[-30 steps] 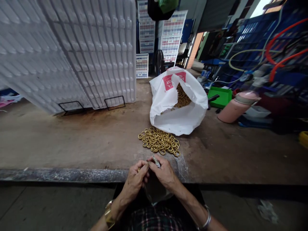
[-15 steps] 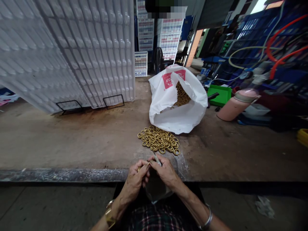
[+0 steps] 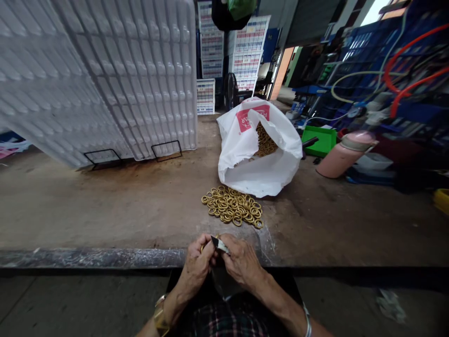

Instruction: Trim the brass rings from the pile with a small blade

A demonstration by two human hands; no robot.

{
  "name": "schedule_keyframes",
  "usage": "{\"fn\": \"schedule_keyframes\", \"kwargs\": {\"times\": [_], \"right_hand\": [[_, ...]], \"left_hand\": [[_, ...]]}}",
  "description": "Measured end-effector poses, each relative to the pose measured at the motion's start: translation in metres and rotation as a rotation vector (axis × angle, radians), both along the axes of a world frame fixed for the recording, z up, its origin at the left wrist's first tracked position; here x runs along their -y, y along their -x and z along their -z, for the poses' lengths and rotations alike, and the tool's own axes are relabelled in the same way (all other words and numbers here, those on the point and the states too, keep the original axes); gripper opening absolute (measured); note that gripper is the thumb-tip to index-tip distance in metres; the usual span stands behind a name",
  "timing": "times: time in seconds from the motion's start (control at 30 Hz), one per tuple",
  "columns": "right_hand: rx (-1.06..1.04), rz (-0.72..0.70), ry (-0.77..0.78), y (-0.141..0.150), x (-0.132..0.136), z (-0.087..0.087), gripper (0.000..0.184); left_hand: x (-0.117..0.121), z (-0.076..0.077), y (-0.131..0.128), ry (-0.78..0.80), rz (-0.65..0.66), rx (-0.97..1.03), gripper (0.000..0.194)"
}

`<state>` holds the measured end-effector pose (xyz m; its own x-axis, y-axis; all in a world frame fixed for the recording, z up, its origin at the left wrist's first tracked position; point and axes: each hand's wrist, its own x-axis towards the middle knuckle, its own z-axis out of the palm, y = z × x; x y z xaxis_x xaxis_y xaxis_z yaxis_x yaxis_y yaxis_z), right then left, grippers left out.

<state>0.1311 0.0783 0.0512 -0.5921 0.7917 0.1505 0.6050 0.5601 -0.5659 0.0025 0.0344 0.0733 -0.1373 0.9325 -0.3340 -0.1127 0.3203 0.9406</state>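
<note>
My left hand point(image 3: 197, 261) is closed at the table's front edge, pinching a brass-coloured ring point(image 3: 202, 247) that shows only partly between the fingers. My right hand point(image 3: 244, 263) is wrapped round a small knife point(image 3: 220, 245) with a pale, wrapped-looking handle. Its short dark blade points left, close against the left fingertips and the ring. Just beyond both hands, a loose pile of brass-coloured rings point(image 3: 231, 206) lies on the wooden table point(image 3: 147, 206). Behind the pile, a white woven sack point(image 3: 259, 180) lies with its mouth open, more rings inside.
Clear ribbed plastic trays point(image 3: 140, 84) stand upright at the left, by black wire stands point(image 3: 167, 150). A pink bottle point(image 3: 338, 157) and a green tray point(image 3: 319, 140) are at the right. White crates point(image 3: 245, 63) are stacked behind.
The knife has swung from pointing away, up the table, to pointing left across the left fingertips. My right hand has turned with it. The left hand still pinches the ring.
</note>
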Motion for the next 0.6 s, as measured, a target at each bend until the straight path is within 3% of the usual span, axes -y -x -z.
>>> {"fn": "schedule_keyframes", "kwargs": {"times": [0.2,0.43,0.6], "right_hand": [[0.059,0.02,-0.017,0.001,-0.001,0.001,0.022],[0.191,0.008,0.074,-0.003,-0.007,-0.001,0.023],[0.259,0.153,-0.03,-0.009,-0.025,0.004,0.023]], "left_hand": [[-0.001,0.002,0.0,-0.026,-0.003,-0.058,0.03],[0.007,0.003,0.0,-0.11,0.02,-0.084,0.032],[0.014,-0.003,0.0,-0.051,0.081,0.15,0.03]]}}
